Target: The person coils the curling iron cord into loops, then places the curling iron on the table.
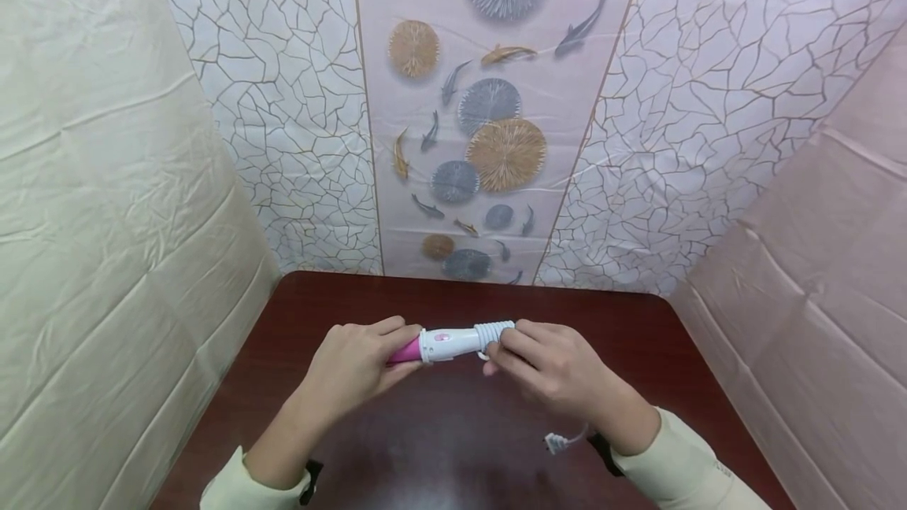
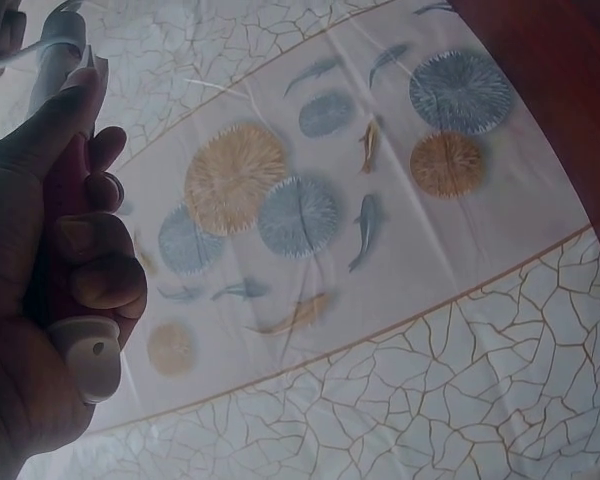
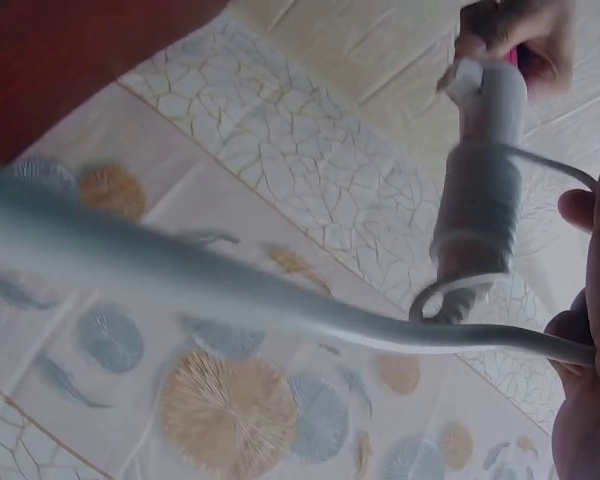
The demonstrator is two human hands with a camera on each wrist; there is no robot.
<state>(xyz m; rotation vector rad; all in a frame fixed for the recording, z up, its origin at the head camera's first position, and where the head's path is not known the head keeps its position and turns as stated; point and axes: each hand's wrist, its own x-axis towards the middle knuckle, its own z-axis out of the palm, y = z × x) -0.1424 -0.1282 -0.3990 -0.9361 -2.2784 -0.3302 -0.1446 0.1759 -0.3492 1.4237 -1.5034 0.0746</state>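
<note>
A pink and white hair iron [image 1: 453, 343] is held level above the table. My left hand [image 1: 361, 356] grips its pink part, fingers wrapped round it; a white end piece with a small hole [image 2: 88, 362] pokes out by the palm in the left wrist view. White cord [image 3: 477, 205] is wound in several turns round the white handle. At that handle's end my right hand [image 1: 560, 360] pinches the cord, and a loose length [image 3: 380, 335] runs across the right wrist view. The cord's plug [image 1: 555, 443] dangles below my right wrist.
The dark red-brown table [image 1: 340, 297] lies under both hands. A patterned cloth with fish and round shapes [image 1: 489, 140] hangs behind it. Pale creased cloths stand along the left [image 1: 106, 219] and right [image 1: 801, 274] sides.
</note>
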